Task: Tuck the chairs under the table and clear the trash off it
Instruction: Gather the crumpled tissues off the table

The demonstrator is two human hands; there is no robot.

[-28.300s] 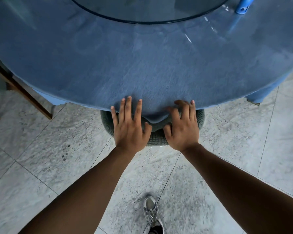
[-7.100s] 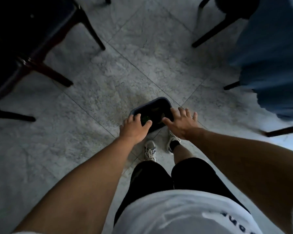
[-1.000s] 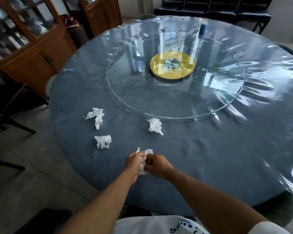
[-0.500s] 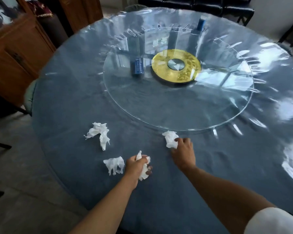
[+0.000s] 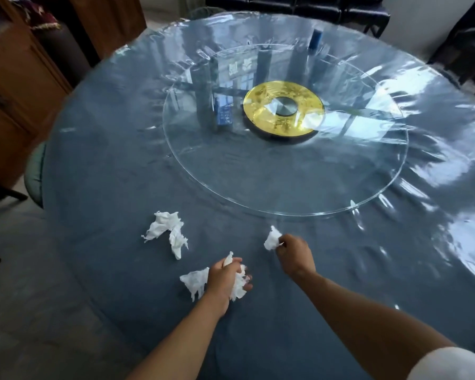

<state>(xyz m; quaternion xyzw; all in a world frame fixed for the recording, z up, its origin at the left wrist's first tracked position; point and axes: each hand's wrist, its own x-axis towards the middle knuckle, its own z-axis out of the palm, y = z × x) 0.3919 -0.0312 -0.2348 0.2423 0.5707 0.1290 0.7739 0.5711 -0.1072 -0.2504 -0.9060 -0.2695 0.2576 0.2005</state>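
Observation:
A round table (image 5: pixel 340 270) under a blue cloth and clear plastic fills the view. My left hand (image 5: pixel 225 281) grips a crumpled white tissue (image 5: pixel 237 286) above the near part of the table. Just left of that hand lies another crumpled tissue (image 5: pixel 194 281). A larger tissue wad (image 5: pixel 166 233) lies farther left on the cloth. My right hand (image 5: pixel 294 252) pinches a small tissue wad (image 5: pixel 272 239) close to the rim of the glass turntable (image 5: pixel 285 185). A green chair (image 5: pixel 35 174) is pushed in at the table's left edge.
The turntable has a gold hub (image 5: pixel 284 109) with a blue box (image 5: pixel 224 115) beside it; a blue bottle (image 5: pixel 316 39) stands at the far side. A wooden cabinet (image 5: pixel 14 91) stands at left, and dark chairs (image 5: pixel 299 6) line the far wall.
My right hand has closed on the small tissue by the turntable and lifted it slightly. My left hand, still holding its tissue, has stayed next to the tissue lying on the cloth.

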